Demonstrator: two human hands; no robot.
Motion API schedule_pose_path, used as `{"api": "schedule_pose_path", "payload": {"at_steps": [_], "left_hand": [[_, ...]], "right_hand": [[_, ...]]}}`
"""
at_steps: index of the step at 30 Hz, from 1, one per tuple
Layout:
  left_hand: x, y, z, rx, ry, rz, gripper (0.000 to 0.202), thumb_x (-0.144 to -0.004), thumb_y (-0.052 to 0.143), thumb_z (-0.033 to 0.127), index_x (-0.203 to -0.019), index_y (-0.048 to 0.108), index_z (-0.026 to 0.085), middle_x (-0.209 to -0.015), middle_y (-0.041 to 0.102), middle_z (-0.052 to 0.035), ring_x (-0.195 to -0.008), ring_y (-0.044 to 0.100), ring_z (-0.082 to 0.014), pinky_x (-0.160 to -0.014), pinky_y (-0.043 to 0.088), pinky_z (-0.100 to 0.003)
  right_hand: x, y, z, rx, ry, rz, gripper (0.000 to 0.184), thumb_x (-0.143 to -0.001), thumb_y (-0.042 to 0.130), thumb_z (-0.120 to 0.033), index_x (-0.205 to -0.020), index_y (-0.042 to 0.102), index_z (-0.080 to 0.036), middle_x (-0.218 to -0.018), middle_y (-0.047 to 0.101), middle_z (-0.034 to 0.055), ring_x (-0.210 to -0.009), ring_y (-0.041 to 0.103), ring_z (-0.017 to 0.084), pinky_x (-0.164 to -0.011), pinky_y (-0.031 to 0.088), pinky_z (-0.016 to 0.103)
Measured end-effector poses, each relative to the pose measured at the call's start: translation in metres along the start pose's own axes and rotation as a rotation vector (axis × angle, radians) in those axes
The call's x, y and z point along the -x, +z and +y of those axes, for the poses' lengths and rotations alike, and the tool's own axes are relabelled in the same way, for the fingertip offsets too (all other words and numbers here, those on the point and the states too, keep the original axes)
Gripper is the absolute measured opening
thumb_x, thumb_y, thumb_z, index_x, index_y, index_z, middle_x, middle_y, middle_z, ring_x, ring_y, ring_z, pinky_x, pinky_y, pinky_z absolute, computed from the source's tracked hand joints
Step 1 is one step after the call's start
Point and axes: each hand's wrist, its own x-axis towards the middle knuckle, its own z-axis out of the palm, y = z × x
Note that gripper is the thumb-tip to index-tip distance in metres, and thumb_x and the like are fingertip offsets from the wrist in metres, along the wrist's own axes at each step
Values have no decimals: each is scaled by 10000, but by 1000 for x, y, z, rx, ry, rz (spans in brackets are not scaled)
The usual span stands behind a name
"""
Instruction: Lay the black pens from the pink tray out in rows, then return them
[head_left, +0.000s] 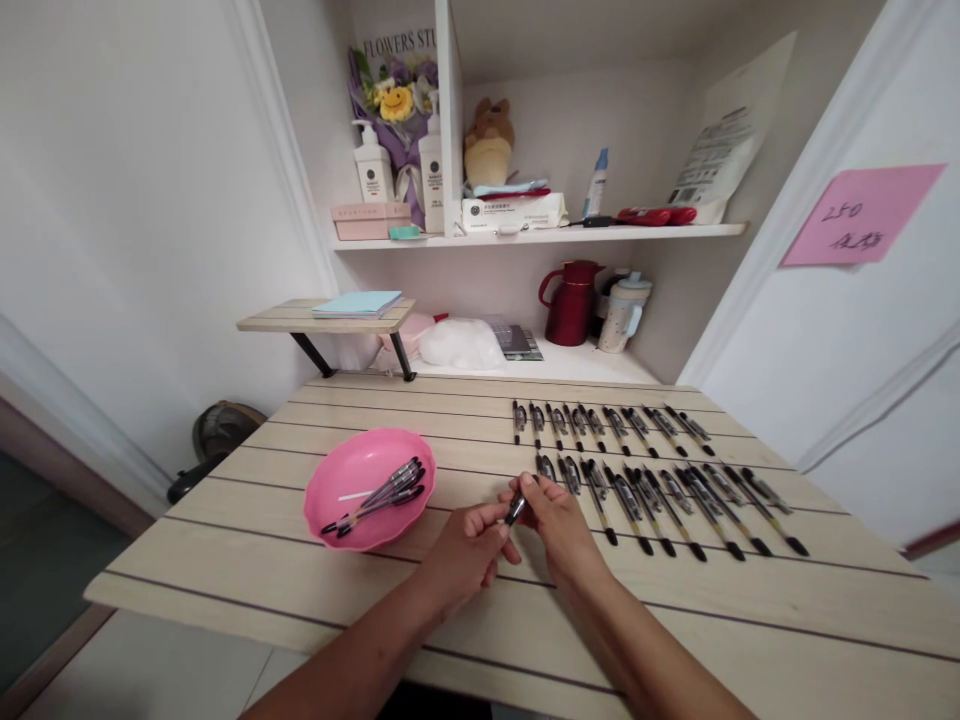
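Between my two hands, just above the table's front middle, is a short dark pen (516,507); the fingers cover much of it. My left hand (471,548) pinches its lower end, fingers curled. At the upper end, my right hand (553,515) grips it with thumb and fingers. Left of my hands stands a pink bowl (319,480) with several assembled-looking pens (382,497) and a thin white strip (354,496) in it. To the right, pen parts with black caps lie in a back row (615,425) and a front row (675,500), beside my right hand.
The slatted wooden table (247,560) carries all this. At its back left is a small raised shelf (277,317) with blue paper (358,303). Behind stand a red jug (574,305), a tumbler (624,312) and a white bundle (461,343). A cabinet shelf (637,233) hangs above.
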Motion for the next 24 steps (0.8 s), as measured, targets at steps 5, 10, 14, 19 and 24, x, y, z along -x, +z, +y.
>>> {"api": "schedule_pose_path", "payload": {"at_steps": [5, 10, 14, 19, 24], "left_hand": [[2, -1, 0, 12, -17, -32, 321, -736, 502, 347, -960, 596, 137, -616, 586, 13, -335, 360, -17, -330, 242, -152], [3, -5, 0, 64, -59, 6, 285, -721, 515, 329, -933, 566, 145, -605, 570, 25, -340, 382, -18, -328, 225, -147], [1, -8, 0, 127, -51, 36, 295, -699, 536, 329, -932, 551, 148, -602, 556, 32, -339, 386, -21, -326, 208, -154], [-4, -8, 0, 194, -52, 98, 344, -676, 571, 351, -952, 559, 145, -607, 546, 35, -352, 393, -22, -339, 209, -159], [-8, -7, -5, 222, -61, 101, 358, -671, 578, 357, -957, 564, 143, -616, 551, 31, -353, 391, -24, -338, 198, -164]], "right_hand": [[-9, -13, -15, -88, -104, 153, 364, -671, 612, -488, -816, 609, -154, -644, 587, 0, -540, 503, 94, -496, 399, 205], [-18, -35, -22, -47, -92, 217, 413, -658, 620, -490, -878, 612, -140, -532, 507, -44, -424, 432, 66, -401, 326, 183], [-25, -49, -27, 132, -74, 224, 422, -688, 573, -485, -944, 594, -151, -554, 534, -41, -428, 498, 86, -400, 347, 193], [-44, -55, -42, 420, -50, 157, 361, -756, 475, -395, -1034, 544, -175, -636, 562, -25, -487, 570, 112, -487, 438, 229], [-65, -49, -57, 917, -64, 40, 343, -737, 508, -360, -1000, 582, -155, -637, 610, -2, -499, 580, 123, -478, 411, 221]]}}
